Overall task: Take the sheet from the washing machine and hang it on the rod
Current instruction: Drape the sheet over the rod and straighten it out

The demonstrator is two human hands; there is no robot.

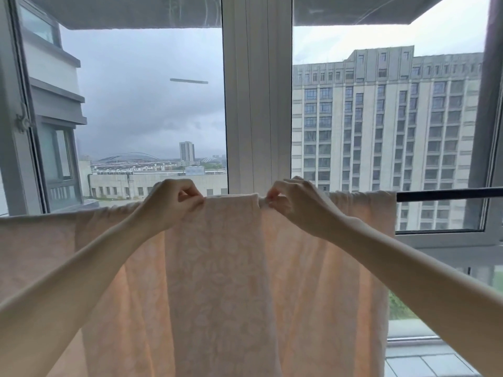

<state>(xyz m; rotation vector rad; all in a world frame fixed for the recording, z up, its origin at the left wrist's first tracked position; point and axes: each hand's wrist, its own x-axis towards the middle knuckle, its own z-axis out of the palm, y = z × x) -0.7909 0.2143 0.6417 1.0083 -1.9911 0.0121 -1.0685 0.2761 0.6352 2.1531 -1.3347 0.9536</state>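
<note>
A pale pink patterned sheet (217,268) hangs draped over a dark horizontal rod (449,194) in front of the window. The cloth covers the rod from the left edge of view to about three quarters across, and falls in long folds below the frame. My left hand (174,200) pinches the sheet's top fold at the rod, fingers curled. My right hand (291,202) pinches the top fold a short way to the right of it. A flat panel of cloth lies between the two hands. The washing machine is out of view.
A white window frame post (257,104) stands straight behind the hands. Glass panes sit on either side, with an open casement (24,118) at the left. The bare end of the rod runs off to the right edge.
</note>
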